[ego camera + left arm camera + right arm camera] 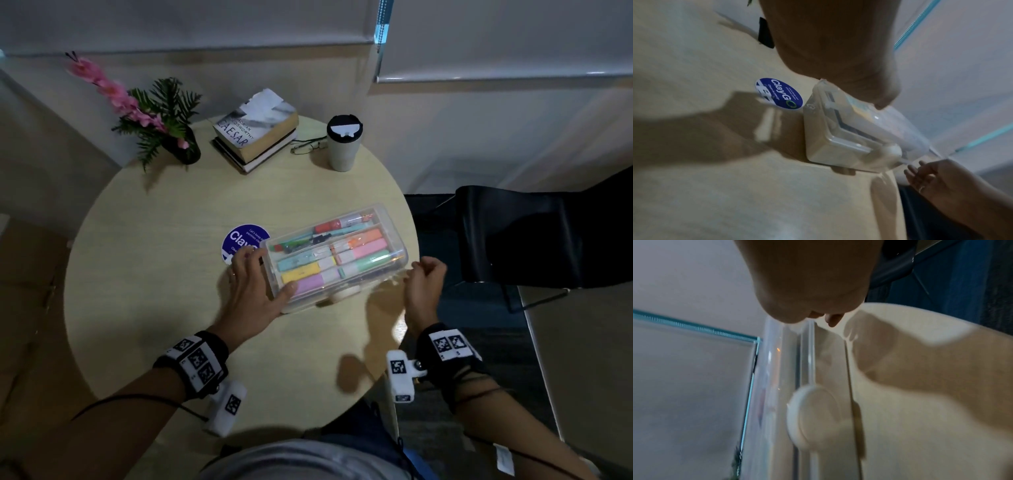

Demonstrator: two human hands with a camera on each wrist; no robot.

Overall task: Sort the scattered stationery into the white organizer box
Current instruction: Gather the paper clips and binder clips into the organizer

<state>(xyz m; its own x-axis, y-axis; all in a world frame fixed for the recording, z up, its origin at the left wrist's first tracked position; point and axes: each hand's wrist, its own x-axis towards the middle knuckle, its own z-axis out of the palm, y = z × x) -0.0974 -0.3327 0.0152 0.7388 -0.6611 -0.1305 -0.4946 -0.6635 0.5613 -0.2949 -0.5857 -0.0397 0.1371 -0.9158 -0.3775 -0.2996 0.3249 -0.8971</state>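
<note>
The white organizer box lies on the round table with its clear lid down. Through the lid I see several highlighters and pens. A round white latch sits on the front wall. My left hand grips the box's left end, thumb on the lid and fingers round the far corner. My right hand hovers at the box's right front corner, fingers loosely curled, holding nothing. The left wrist view shows the box and the right hand beside it. The right wrist view shows the latch up close.
A blue round sticker lies on the table just left of the box. At the back stand a potted plant, stacked books, glasses and a lidded cup. A black chair stands right of the table.
</note>
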